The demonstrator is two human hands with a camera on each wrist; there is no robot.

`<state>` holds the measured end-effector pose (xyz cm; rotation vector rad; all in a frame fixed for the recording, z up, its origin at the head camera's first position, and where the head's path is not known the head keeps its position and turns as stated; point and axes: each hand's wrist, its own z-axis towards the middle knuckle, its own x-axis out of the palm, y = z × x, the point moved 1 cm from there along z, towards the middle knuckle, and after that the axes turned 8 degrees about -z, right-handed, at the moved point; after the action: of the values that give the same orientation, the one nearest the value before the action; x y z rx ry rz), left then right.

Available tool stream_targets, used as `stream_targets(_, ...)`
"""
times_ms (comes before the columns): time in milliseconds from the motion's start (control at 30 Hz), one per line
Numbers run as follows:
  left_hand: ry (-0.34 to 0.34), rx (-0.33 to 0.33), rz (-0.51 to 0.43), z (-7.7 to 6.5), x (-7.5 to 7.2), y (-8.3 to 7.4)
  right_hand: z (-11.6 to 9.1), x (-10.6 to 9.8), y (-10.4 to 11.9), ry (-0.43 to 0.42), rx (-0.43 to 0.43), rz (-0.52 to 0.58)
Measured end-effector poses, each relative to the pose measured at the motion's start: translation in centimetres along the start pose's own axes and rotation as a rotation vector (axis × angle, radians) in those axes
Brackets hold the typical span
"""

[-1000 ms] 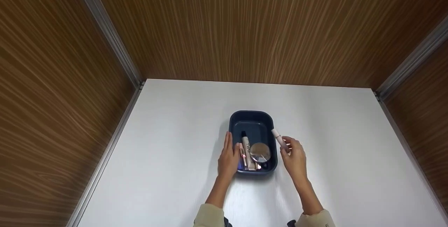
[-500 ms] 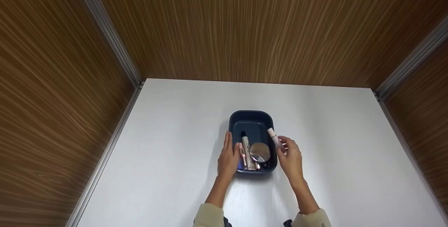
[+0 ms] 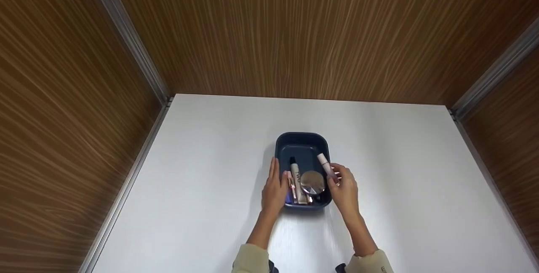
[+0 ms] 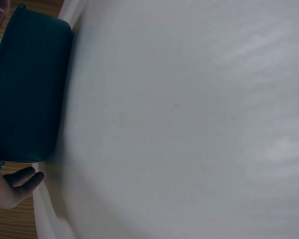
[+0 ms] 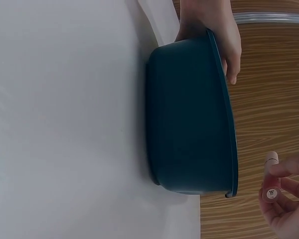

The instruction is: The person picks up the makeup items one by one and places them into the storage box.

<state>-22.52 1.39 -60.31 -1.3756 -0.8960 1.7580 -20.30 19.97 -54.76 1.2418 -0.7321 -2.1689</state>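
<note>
A dark blue plastic bin (image 3: pixel 301 133) stands on the white table; its outer wall (image 5: pixel 189 119) fills much of the right wrist view. My left hand (image 3: pixel 274 193) grips its left side, thumb over the rim and fingers along the outside. Between thumb and fingers, my right hand (image 3: pixel 345 191) pinches a pink lip gloss tube (image 3: pixel 324 162) with a pale cap. That hand is over the bin's right rim, with the cap end slanting above the bin. In the right wrist view, the lip gloss (image 5: pixel 271 159) shows a round label on its end.
Inside the bin's near half lie a round silvery compact (image 3: pixel 312 182), a white tube with a black cap (image 3: pixel 296 174), a slim pink tube (image 3: pixel 292 188) and smaller items partly covered. Wood-grain panels (image 3: pixel 294 33) enclose the white table (image 3: pixel 210 159).
My right hand has moved left with the lip gloss, from beside the bin's right rim to above it. The left hand and the bin have stayed almost still.
</note>
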Motion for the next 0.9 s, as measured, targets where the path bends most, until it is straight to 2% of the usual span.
stream_targets(467,0.009,0.003,0.005,0.0,-0.1,-0.1,-0.2,0.8,0.4,0.04,0.014,-0.005)
stream_targets(900,0.035,-0.032,-0.002,-0.1,0.0,0.0,-0.5,1.5,0.6,0.072,0.035,0.009)
